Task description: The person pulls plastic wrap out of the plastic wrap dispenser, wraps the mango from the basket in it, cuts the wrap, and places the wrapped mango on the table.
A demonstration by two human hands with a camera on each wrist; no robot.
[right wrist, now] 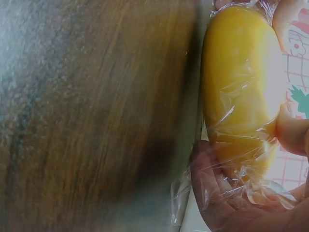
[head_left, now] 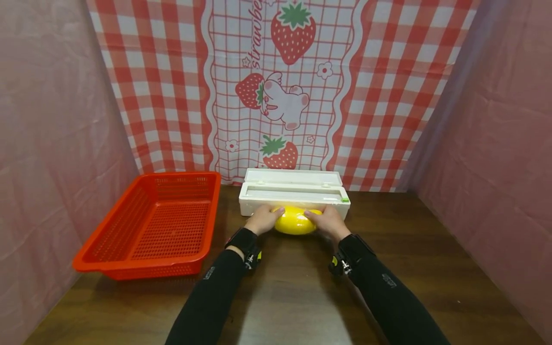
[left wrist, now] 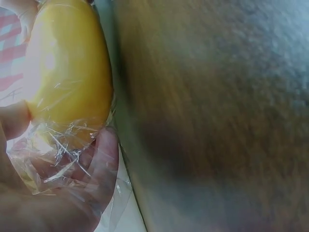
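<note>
A smooth, oblong yellow object (head_left: 295, 221), wrapped in clear cling film, is held between both hands in front of a white cling film dispenser (head_left: 293, 194). My left hand (head_left: 263, 219) grips its left end, thumb on the near side and fingers beneath. The right hand (head_left: 331, 223) grips the opposite end in the same way. Crumpled film (left wrist: 63, 154) bunches over the left palm, and more loose film (right wrist: 246, 188) gathers at the right palm. The dispenser's lid (head_left: 293, 177) stands raised at the back. A small green piece (head_left: 345, 199) sits at the dispenser's right end.
A red-orange plastic basket (head_left: 209, 230) stands on the left of the brown wooden table (head_left: 293, 297). Behind the dispenser hangs a red-and-white checked strawberry cloth (head_left: 172, 96). Pink fabric walls (head_left: 496, 167) close off both sides.
</note>
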